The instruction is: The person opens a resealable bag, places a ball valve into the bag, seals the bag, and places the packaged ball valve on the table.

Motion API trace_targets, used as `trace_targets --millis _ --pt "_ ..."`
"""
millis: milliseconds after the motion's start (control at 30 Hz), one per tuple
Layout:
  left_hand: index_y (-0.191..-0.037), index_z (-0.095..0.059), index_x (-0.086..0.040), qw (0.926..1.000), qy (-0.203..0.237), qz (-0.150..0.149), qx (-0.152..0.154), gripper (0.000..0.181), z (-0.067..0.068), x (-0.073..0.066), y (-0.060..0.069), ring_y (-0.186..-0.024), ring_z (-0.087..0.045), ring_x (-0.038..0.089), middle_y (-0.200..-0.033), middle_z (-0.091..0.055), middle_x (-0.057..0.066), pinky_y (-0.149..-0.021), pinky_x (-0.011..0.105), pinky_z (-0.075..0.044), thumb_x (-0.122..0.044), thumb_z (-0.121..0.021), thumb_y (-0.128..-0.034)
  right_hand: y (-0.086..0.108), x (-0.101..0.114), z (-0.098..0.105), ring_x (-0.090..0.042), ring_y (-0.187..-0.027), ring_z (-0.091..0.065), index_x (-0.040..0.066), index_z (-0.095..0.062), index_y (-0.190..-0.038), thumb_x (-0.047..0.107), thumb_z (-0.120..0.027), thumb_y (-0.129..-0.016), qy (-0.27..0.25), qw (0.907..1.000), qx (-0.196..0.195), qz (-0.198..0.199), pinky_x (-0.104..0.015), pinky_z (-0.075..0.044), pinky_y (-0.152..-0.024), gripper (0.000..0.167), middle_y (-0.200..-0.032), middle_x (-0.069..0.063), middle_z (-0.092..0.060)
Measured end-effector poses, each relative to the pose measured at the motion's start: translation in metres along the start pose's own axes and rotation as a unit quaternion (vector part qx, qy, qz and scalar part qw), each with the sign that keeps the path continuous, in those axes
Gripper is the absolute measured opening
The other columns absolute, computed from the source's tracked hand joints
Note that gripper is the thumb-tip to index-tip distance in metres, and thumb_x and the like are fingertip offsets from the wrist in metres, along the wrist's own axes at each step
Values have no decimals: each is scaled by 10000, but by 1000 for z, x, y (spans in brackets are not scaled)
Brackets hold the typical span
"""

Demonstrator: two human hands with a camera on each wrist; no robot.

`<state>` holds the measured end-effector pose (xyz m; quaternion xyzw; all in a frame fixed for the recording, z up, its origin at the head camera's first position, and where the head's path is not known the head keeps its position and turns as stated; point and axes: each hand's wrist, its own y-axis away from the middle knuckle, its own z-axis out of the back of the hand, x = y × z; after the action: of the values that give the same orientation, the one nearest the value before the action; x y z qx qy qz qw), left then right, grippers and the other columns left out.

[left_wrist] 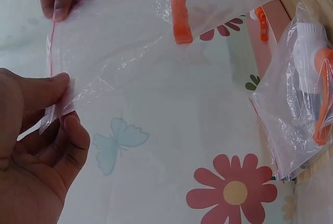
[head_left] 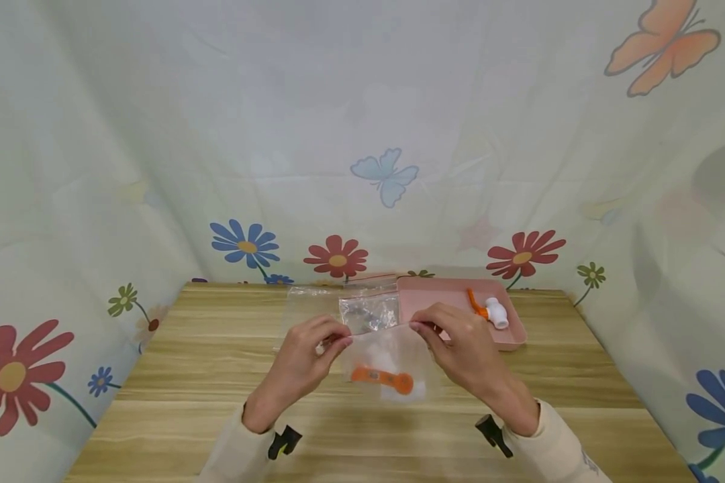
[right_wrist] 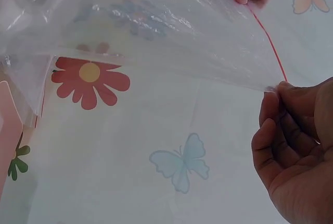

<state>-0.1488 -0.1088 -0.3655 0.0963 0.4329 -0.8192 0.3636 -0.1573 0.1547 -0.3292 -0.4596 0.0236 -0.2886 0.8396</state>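
Note:
Between both hands a clear zip bag [head_left: 365,349] with a red seal line hangs by its top edge. Inside its lower part lies a white ball valve with an orange handle [head_left: 383,379]; the left wrist view shows the handle [left_wrist: 181,18] through the plastic. My left hand [head_left: 305,352] pinches one end of the bag's top between thumb and fingers. At the other end my right hand [head_left: 462,345] pinches the corner, as the right wrist view shows near the red line [right_wrist: 269,39]. Whether the seal is fully pressed together cannot be told.
Behind my right hand stands a pink tray [head_left: 423,292] holding another white valve [head_left: 497,314] with an orange handle. Left of it a filled zip bag [head_left: 368,310] and flat clear bags [head_left: 308,308] lie on the wooden table [head_left: 217,362]. A flowered curtain [head_left: 314,134] surrounds the table.

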Motion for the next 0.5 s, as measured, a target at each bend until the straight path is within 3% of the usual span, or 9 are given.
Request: trace_targets --millis 67,200,300,500 --pt "-903 -716 -105 10000 6 35 37 31 0 0 0 -716 -547 51 -839 -669 -32 -626 205 -498 -127 -695 -909 0 0 0 -39 -655 -580 93 -704 -870 -51 -796 -725 -21 10000 -21 44 -172 -481 -572 224 -794 41 -688" --pt "-987 -728 -101 9998 -20 118 146 117 0 -3 -2 -820 -633 79 -929 -694 -29 -702 227 -552 -151 -735 -882 1 0 0 -49 -664 -589 86 -703 -872 74 -742 -848 -69 10000 -10 70 -167 -478 -573 47 -802 36 -693" --pt "-1023 -727 -99 9999 -62 67 135 169 -3 -5 -5 -886 -648 91 -968 -694 -29 -749 249 -564 -147 -753 -864 1 0 0 -49 -673 -598 79 -704 -868 110 -725 -870 -83 10000 48 16 -154 -485 -590 37 -804 39 -693" --pt "-936 -726 -124 9998 -123 -146 -25 83 -6 -9 -10 -848 -628 65 -899 -678 -39 -751 222 -553 -95 -740 -860 0 2 -3 -34 -650 -570 89 -703 -856 -41 -795 -735 -64 9999 88 -50 -145 -474 -590 200 -785 45 -683"
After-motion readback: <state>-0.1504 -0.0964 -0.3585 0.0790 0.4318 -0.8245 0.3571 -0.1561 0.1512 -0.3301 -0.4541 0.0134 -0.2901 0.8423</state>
